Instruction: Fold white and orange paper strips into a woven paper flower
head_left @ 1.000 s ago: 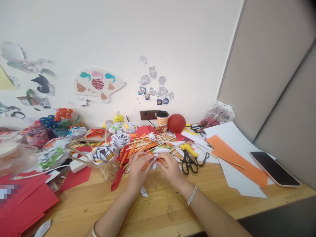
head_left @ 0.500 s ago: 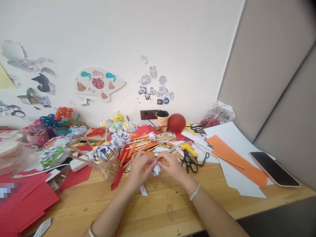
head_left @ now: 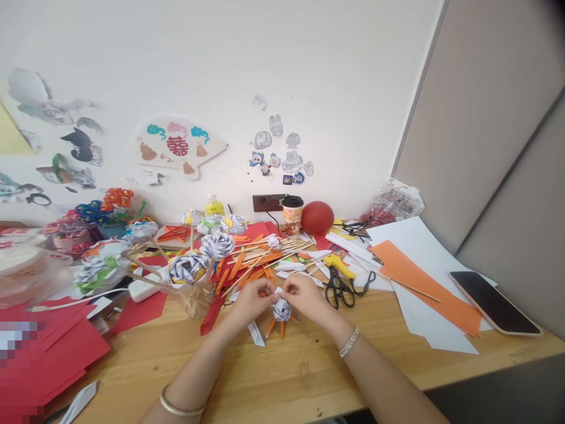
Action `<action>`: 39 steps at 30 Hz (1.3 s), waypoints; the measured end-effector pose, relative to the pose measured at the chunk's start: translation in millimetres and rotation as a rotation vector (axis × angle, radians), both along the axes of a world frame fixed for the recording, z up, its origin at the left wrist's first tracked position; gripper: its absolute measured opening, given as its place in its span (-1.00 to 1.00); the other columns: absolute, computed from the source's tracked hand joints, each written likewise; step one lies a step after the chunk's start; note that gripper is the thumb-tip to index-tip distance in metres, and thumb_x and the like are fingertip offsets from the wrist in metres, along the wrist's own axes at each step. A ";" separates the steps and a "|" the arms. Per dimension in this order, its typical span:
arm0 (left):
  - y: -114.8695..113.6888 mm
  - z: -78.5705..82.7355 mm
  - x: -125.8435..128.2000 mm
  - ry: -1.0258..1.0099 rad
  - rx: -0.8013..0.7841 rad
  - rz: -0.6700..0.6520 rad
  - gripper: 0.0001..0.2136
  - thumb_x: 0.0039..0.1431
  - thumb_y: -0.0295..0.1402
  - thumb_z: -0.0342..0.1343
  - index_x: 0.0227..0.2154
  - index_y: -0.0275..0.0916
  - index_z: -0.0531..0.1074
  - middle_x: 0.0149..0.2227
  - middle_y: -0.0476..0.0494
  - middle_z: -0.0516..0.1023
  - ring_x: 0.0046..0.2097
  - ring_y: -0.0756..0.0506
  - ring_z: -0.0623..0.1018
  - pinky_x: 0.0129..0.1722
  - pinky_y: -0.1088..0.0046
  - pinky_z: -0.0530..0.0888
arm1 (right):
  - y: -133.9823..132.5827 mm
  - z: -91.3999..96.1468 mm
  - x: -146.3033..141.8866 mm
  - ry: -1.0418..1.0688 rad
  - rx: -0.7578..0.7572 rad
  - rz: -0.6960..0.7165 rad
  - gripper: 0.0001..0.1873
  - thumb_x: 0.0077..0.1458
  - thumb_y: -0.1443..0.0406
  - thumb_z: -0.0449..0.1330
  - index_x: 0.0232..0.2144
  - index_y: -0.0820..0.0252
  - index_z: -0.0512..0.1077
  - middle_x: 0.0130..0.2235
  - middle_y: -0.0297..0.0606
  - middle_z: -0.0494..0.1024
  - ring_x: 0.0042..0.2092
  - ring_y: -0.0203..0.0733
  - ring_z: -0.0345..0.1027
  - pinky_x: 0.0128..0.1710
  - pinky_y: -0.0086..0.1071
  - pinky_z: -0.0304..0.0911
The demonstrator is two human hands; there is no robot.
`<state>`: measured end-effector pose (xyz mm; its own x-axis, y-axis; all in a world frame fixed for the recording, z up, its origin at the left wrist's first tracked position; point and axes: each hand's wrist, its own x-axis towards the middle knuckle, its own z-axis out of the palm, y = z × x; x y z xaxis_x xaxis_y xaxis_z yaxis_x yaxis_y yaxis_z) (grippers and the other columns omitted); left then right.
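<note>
My left hand [head_left: 249, 303] and my right hand [head_left: 306, 297] meet over the middle of the wooden table [head_left: 282, 371]. Together they pinch a small rolled paper flower [head_left: 281, 310], white and grey with orange strips poking out below it. A folded white paper piece [head_left: 256, 334] lies on the table just below my left hand. Black scissors [head_left: 339, 288] lie right of my right hand.
Finished paper roses [head_left: 189, 268] on sticks stand at left near a clear container [head_left: 196, 300]. Wooden sticks and orange strips [head_left: 253, 256] pile behind my hands. Red paper sheets [head_left: 53, 353] sit at left; white and orange sheets [head_left: 419, 277] and a phone [head_left: 494, 301] at right. A cup [head_left: 292, 215] and red ball [head_left: 316, 218] stand by the wall.
Both hands have drawn slightly nearer to me with the paper flower, which now hangs below my fingers with its rolled head and orange strips in plain view.
</note>
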<state>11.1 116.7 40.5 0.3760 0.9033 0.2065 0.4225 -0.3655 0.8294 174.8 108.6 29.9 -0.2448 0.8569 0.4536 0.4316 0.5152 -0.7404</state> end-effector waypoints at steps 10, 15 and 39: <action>-11.2 1.7 7.6 0.354 0.462 0.041 -0.86 0.04 -0.39 -0.05 -0.57 -0.25 0.34 -0.54 -0.06 0.40 -0.44 -0.03 0.38 -0.42 0.48 0.26 | 9.2 -6.0 3.5 -0.030 -0.085 0.118 -0.93 -0.14 0.46 0.13 -0.50 0.24 0.34 -0.49 -0.38 0.40 -0.45 -0.34 0.25 -0.45 -0.50 0.14; -12.5 8.3 5.1 0.332 0.422 -0.003 -0.89 0.02 -0.42 -0.05 -0.51 -0.24 0.37 -0.50 -0.08 0.44 -0.43 -0.03 0.39 -0.41 0.48 0.28 | 3.8 -1.4 3.2 -0.149 0.153 0.045 -0.89 -0.11 0.48 0.11 -0.59 0.23 0.35 -0.52 -0.38 0.36 -0.42 -0.32 0.21 -0.41 -0.48 0.11; -1.2 5.6 4.5 -0.015 -0.031 0.046 -0.76 -0.02 -0.22 -0.03 -0.60 -0.29 0.32 -0.61 0.04 0.30 -0.51 0.02 0.32 -0.53 0.55 0.27 | -0.9 3.3 3.7 -0.210 0.343 0.163 -0.84 0.05 0.39 0.06 -0.34 0.16 0.43 -0.36 -0.26 0.47 -0.29 -0.25 0.29 -0.28 -0.38 0.20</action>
